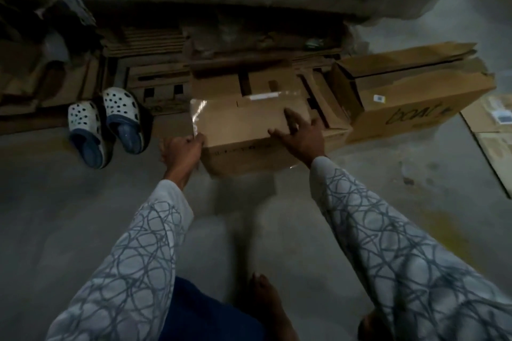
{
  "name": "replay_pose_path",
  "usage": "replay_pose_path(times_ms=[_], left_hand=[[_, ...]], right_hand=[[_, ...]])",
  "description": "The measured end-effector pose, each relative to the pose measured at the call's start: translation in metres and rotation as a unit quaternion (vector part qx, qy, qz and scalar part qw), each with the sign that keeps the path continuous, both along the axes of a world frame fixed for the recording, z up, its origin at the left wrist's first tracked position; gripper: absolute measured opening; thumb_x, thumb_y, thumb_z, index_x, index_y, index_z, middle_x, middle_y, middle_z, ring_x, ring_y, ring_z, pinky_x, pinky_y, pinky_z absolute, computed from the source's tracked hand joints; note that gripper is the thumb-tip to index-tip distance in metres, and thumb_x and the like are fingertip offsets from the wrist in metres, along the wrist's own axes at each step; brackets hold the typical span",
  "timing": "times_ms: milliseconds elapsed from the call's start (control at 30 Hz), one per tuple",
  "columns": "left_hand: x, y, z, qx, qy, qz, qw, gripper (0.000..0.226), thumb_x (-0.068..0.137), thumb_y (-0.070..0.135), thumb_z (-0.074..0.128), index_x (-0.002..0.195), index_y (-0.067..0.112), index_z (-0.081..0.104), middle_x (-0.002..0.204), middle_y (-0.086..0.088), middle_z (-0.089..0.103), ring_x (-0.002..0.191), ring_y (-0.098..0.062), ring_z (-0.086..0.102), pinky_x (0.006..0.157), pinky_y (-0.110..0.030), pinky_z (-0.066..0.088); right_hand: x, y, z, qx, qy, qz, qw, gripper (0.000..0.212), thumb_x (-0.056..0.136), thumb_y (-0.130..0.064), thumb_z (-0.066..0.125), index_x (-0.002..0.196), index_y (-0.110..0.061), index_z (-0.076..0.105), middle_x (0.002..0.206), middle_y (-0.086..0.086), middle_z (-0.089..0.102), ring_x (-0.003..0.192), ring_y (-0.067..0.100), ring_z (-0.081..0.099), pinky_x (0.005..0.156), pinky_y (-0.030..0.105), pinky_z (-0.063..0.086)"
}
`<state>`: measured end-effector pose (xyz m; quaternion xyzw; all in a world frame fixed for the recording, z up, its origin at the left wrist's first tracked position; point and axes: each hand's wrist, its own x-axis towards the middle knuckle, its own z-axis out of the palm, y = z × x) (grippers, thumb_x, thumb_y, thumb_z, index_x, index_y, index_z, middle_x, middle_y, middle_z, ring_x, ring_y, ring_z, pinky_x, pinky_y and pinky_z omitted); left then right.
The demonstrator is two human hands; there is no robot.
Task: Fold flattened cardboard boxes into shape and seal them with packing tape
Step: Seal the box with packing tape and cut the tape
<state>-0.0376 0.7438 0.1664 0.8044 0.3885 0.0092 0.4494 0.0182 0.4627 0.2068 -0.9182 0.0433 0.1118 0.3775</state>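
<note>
Head view: the box (243, 124) sits on the floor (110, 216) under the right hand (302, 135), fingers spread flat, the left hand (182, 149) pinching clear tape (198, 116) at its corner; a slide could wrinkle that tape.

Clogs (106, 126) lie left of the box (243, 130); bigger carton (410, 94) right
</note>
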Motion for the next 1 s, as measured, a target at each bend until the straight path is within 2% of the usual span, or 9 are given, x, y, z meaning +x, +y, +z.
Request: replay_pose_path(times_ms=[200, 333, 533, 667, 700, 767, 833, 933, 1000], left_hand=[[0.033, 0.009, 0.004, -0.003, -0.046, 0.068, 0.997, 0.074, 0.072, 0.086, 0.035, 0.11, 0.036, 0.074, 0.125, -0.012, 0.068, 0.125, -0.039, 0.054, 0.114, -0.055, 0.034], [0.037, 0.019, 0.004, -0.071, -0.11, 0.094, 0.987, 0.064, 0.073, 0.078, 0.057, 0.118, 0.036, 0.071, 0.115, 0.003, 0.069, 0.117, -0.024, 0.062, 0.113, -0.051, 0.041], [0.054, 0.043, -0.012, -0.069, -0.07, 0.116, 0.988, 0.093, 0.06, 0.09, 0.047, 0.123, 0.025, 0.068, 0.134, -0.009, 0.062, 0.128, -0.034, 0.053, 0.112, -0.053, 0.04], [0.042, 0.018, 0.019, -0.17, -0.104, 0.096, 0.975, 0.042, 0.095, 0.043, 0.065, 0.133, 0.027, 0.059, 0.129, 0.0, 0.065, 0.113, -0.02, 0.06, 0.106, -0.039, 0.047], [0.04, 0.014, 0.018, -0.192, -0.105, 0.086, 0.972, 0.04, 0.098, 0.034, 0.064, 0.137, 0.026, 0.055, 0.13, 0.0, 0.064, 0.113, -0.02, 0.06, 0.103, -0.039, 0.048], [0.035, 0.003, 0.014, -0.215, -0.093, 0.088, 0.968, 0.044, 0.099, 0.03, 0.062, 0.141, 0.026, 0.051, 0.136, -0.007, 0.062, 0.123, -0.028, 0.058, 0.086, -0.037, 0.053], [0.023, -0.014, 0.022, -0.226, -0.046, 0.111, 0.967, 0.042, 0.097, 0.031, 0.061, 0.138, 0.021, 0.055, 0.137, -0.011, 0.061, 0.118, -0.028, 0.059, 0.062, -0.027, 0.042], [0.002, -0.049, 0.034, -0.254, 0.028, 0.04, 0.966, 0.02, 0.097, 0.023, 0.056, 0.115, 0.022, 0.064, 0.112, -0.003, 0.06, 0.083, -0.015, 0.052, 0.06, -0.026, 0.034], [-0.014, -0.074, 0.049, -0.232, 0.055, -0.037, 0.97, 0.013, 0.095, 0.018, 0.063, 0.107, 0.022, 0.065, 0.104, -0.003, 0.061, 0.081, -0.013, 0.054, 0.06, -0.024, 0.035]], right_hand=[[0.026, 0.029, -0.021, 0.014, -0.064, 0.002, 0.998, 0.08, 0.082, -0.066, 0.068, 0.151, -0.044, 0.034, 0.158, 0.018, 0.02, 0.141, 0.04, 0.036, 0.115, 0.049, 0.039], [0.041, 0.051, -0.027, 0.008, -0.098, 0.031, 0.995, 0.074, 0.089, -0.056, 0.066, 0.153, -0.04, 0.034, 0.156, 0.021, 0.024, 0.141, 0.04, 0.034, 0.113, 0.045, 0.036], [0.064, 0.073, -0.021, -0.021, -0.111, 0.058, 0.992, 0.072, 0.089, -0.06, 0.063, 0.152, -0.042, 0.034, 0.152, 0.02, 0.028, 0.124, 0.039, 0.051, 0.102, 0.04, 0.045], [0.068, 0.074, -0.021, -0.049, -0.082, 0.071, 0.993, 0.073, 0.09, -0.066, 0.057, 0.154, -0.047, 0.027, 0.156, 0.02, 0.023, 0.134, 0.04, 0.043, 0.104, 0.044, 0.044], [0.07, 0.07, -0.019, -0.048, -0.063, 0.08, 0.994, 0.075, 0.09, -0.067, 0.056, 0.154, -0.048, 0.023, 0.157, 0.019, 0.022, 0.137, 0.04, 0.04, 0.106, 0.046, 0.042], [0.069, 0.059, -0.011, -0.041, -0.032, 0.116, 0.992, 0.077, 0.093, -0.065, 0.053, 0.156, -0.049, 0.012, 0.161, 0.019, 0.019, 0.145, 0.041, 0.028, 0.112, 0.05, 0.036], [0.055, 0.046, -0.006, 0.001, -0.017, 0.137, 0.99, 0.082, 0.094, -0.06, 0.055, 0.157, -0.048, 0.003, 0.166, 0.015, 0.01, 0.152, 0.039, 0.013, 0.116, 0.053, 0.029], [0.001, 0.025, -0.004, 0.056, -0.029, 0.105, 0.992, 0.09, 0.088, -0.068, 0.057, 0.157, -0.048, 0.003, 0.167, 0.011, 0.01, 0.152, 0.033, 0.016, 0.116, 0.042, 0.027], [-0.04, -0.001, -0.003, 0.061, -0.006, 0.105, 0.993, 0.091, 0.087, -0.07, 0.057, 0.159, -0.037, 0.013, 0.162, 0.012, 0.027, 0.149, 0.034, 0.024, 0.116, 0.034, 0.025]])
